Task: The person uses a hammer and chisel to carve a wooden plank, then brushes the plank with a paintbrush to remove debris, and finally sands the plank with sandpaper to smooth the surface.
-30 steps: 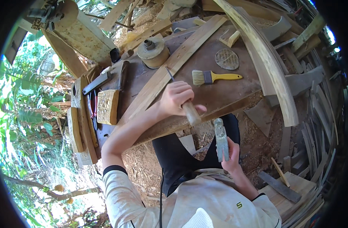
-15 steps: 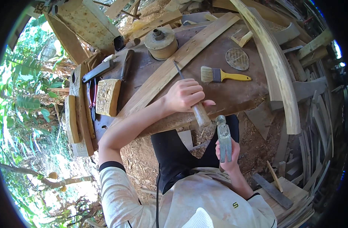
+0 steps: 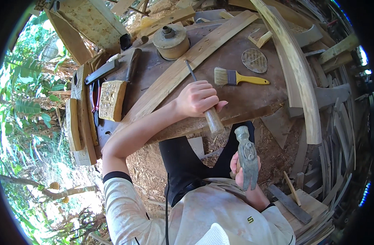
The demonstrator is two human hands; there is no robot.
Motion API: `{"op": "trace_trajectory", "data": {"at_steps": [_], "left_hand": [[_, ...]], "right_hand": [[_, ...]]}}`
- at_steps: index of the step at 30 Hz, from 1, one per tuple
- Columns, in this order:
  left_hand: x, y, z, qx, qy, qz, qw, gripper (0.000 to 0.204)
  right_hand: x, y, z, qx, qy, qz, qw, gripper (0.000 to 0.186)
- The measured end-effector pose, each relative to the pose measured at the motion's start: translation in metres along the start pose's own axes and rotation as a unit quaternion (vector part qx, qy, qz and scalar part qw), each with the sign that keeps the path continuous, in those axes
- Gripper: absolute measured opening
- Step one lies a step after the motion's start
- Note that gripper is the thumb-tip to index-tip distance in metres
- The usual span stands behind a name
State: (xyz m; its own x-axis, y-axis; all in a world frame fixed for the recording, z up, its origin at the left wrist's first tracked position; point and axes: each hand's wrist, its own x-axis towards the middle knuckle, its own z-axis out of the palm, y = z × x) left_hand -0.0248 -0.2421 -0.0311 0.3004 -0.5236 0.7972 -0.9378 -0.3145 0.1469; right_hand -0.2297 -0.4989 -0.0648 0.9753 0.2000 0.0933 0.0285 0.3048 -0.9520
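- The left hand point(image 3: 198, 99) is closing its fingers around the wooden-handled chisel point(image 3: 214, 121), with the thumb sticking out toward four o'clock.
- The chisel's shank is pointing between eleven and twelve o'clock, its tip lying over the long plank point(image 3: 219, 43); whether the tip is touching the wood I cannot tell. Its butt is facing five o'clock, overhanging the near edge of the table point(image 3: 246, 100).
- The right hand point(image 3: 238, 173) is gripping the claw hammer point(image 3: 248, 153), fingers wrapping its handle behind the head; the exact grip is being hidden there. The head is hanging at four o'clock from the chisel's butt, apart from it, with its striking face turning toward twelve and its claw toward six.
- The step in hand is looking like setting the chisel on the plank, with the hammer waiting ready. The next move would be calling for a steady left grip, a firmly seated tip and a striking face squared to the butt, clear of that thumb.
- From the left hand, the yellow-handled brush point(image 3: 244, 79) is lying at two o'clock, the round pot point(image 3: 170, 43) is standing at eleven, and the rough block point(image 3: 111, 100) is resting at nine.
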Motion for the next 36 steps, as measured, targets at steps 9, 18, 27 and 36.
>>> {"op": "trace_trajectory", "data": {"at_steps": [9,18,27,36], "left_hand": [[0.002,-0.003,-0.002,-0.032,-0.027,-0.022,0.999,0.04],[0.0,-0.013,0.001,-0.036,-0.01,-0.024,0.999,0.039],[-0.006,0.004,-0.004,-0.018,-0.039,-0.001,0.999,0.037],[-0.001,-0.003,-0.001,-0.045,0.0,0.006,0.999,0.042]], "right_hand": [[-0.024,-0.003,-0.016,-0.259,-0.082,0.051,0.961,0.02],[0.0,0.029,0.017,-0.101,-0.01,0.021,0.995,0.048],[-0.011,0.036,-0.003,-0.237,-0.016,0.046,0.97,0.018],[-0.032,0.033,-0.005,-0.014,-0.003,0.104,0.994,0.023]]}}
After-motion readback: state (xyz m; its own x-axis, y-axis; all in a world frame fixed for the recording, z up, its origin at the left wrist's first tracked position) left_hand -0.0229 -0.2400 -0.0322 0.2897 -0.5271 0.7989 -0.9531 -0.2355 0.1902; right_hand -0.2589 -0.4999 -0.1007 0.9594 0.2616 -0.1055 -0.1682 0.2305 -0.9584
